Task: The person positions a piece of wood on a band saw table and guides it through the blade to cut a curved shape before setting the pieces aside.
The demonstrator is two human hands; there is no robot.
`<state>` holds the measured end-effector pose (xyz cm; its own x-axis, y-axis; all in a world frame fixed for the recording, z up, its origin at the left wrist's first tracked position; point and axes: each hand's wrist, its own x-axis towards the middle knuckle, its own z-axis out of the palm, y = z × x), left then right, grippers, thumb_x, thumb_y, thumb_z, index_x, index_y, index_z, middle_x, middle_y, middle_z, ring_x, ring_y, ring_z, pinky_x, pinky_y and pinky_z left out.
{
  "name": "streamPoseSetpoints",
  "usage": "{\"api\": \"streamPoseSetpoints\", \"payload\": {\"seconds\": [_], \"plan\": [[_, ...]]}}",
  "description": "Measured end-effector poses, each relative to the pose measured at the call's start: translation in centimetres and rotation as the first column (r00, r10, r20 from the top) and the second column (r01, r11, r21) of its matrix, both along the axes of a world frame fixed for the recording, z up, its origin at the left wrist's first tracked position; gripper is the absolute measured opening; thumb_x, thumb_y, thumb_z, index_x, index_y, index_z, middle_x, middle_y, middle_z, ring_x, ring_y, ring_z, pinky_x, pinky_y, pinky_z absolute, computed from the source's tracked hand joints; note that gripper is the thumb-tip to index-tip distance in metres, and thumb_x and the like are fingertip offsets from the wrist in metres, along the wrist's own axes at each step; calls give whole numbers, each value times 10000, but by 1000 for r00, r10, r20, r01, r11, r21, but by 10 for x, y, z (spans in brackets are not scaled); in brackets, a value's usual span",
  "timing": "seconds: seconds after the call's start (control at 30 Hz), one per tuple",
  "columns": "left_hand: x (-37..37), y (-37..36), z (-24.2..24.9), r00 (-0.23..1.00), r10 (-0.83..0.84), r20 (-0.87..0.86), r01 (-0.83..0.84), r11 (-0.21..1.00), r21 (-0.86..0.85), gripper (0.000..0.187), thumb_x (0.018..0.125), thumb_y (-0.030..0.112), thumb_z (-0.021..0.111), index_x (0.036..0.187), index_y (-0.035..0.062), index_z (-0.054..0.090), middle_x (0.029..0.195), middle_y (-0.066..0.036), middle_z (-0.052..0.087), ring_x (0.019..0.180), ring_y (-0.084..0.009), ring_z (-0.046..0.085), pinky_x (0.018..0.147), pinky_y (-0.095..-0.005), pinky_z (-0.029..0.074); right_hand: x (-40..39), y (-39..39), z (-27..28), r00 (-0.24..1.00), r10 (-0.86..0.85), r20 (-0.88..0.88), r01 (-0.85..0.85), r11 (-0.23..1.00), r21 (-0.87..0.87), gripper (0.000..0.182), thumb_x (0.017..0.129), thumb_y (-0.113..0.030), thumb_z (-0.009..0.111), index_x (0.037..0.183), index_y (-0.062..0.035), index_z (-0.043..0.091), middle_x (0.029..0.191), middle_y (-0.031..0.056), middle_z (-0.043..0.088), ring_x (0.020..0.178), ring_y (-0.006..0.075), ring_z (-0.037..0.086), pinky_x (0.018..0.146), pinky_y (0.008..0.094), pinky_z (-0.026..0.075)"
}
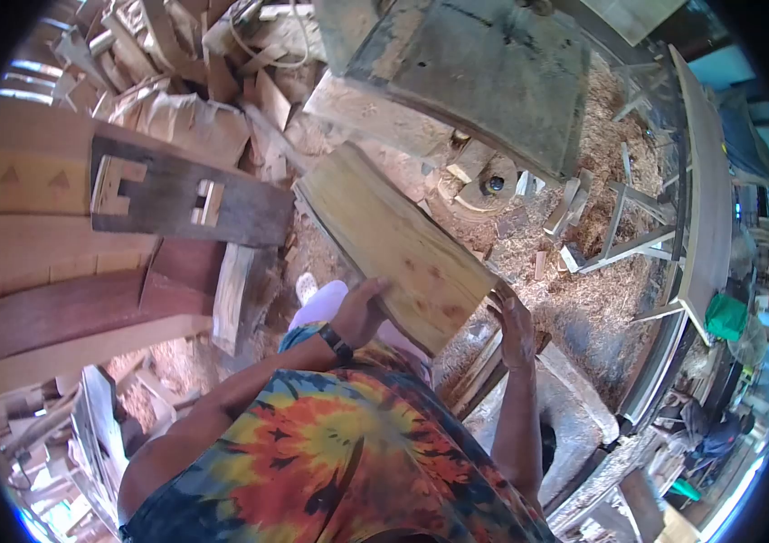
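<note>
The person holds a pale yellowish flat wood plank (393, 242) with both hands, in front of the body, above the ground. The plank is tilted and runs from lower right to upper left in the head view; its far end points toward the grey flat machine table (493, 81) at the top.

The left hand (362, 312) is closed on the near left edge of the plank, fingers under it and thumb side on the rim. On this wrist sits a black wristband (337, 342). The right hand (513, 321) is at the near right corner of the plank, fingers curled against its edge and touching it; how firm the grip is, I cannot tell exactly.

The person wears a tie-dye shirt w/ orange, yellow & green colours (348, 452). Below the plank, the ground is covered w/ light sawdust and wood shavings (574, 299). At left lie wide reddish-brown boards (50, 308), and on top of them a dark weathered beam w/ rectangular cut-out holes (185, 195). A heap of small wood offcuts (167, 54) is at upper left. At right stands a long thin grey board (706, 199), near a green bag (726, 317).
</note>
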<state>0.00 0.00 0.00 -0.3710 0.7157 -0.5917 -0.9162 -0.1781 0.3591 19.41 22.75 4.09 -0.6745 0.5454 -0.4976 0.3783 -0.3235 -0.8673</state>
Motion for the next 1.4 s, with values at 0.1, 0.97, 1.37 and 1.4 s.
{"api": "streamPoseSetpoints", "payload": {"seconds": [0.1,0.97,1.37,1.4], "plan": [[12,50,8,985,-159,-74,168,976,142,625,934,292,657,1400,-72,456,1363,-162,592,1232,-276,596,1064,-413,458,17,29,29,981,-48,-189,72,990,125,849,954,-593,562,1509,23,378,1460,199,494,1356,323,472,1114,459,377],[-191,219,-14,651,-648,-395,680,729,-76,464,967,281,629,1271,-67,588,1174,-117,676,1067,-196,664,935,-340,531,-113,14,-29,654,-726,-213,670,687,-282,639,973,-237,610,1503,33,375,1406,174,529,1263,256,558,1012,374,495],[-229,248,30,736,-545,-401,466,838,-283,584,1032,464,504,1251,-70,596,1132,-151,696,921,-211,689,777,-340,559,-163,58,-18,546,-835,-67,801,544,-249,547,978,-371,646,1392,-37,517,1213,86,616,1046,174,627,827,317,550],[-233,238,30,738,-543,-400,459,839,-291,584,1032,464,504,1251,-70,596,1132,-151,696,921,-211,689,777,-340,559,-161,58,-18,565,-821,-84,780,565,-271,557,982,-386,633,1399,-39,511,1213,85,617,1030,169,627,811,312,550]]}}
